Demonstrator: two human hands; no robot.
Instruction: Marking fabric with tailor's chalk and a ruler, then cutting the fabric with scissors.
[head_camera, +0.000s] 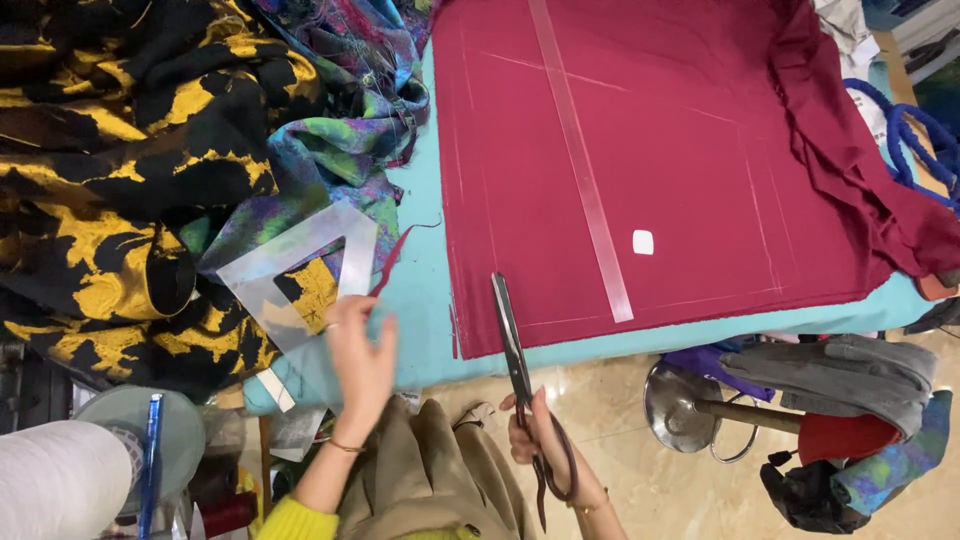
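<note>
A dark red cloth (650, 150) with chalk lines lies flat on a turquoise table top (420, 310). My right hand (535, 435) grips long scissors (512, 345); their blades point up over the cloth's near left corner. My left hand (358, 360) is spread flat on the turquoise surface, left of the cloth, touching a thin red strip (395, 255) and the corner of a clear plastic set square (300, 275). A clear straight ruler (585, 170) and a small white chalk piece (643, 242) rest on the red cloth.
Black and yellow fabric (110, 170) and multicoloured fabric (350, 110) are heaped at left. A white thread cone (60, 490) and blue pen (150, 450) sit at lower left. A metal bowl-shaped stand (680, 405), grey cloth (850, 365) and scraps lie on the floor at right.
</note>
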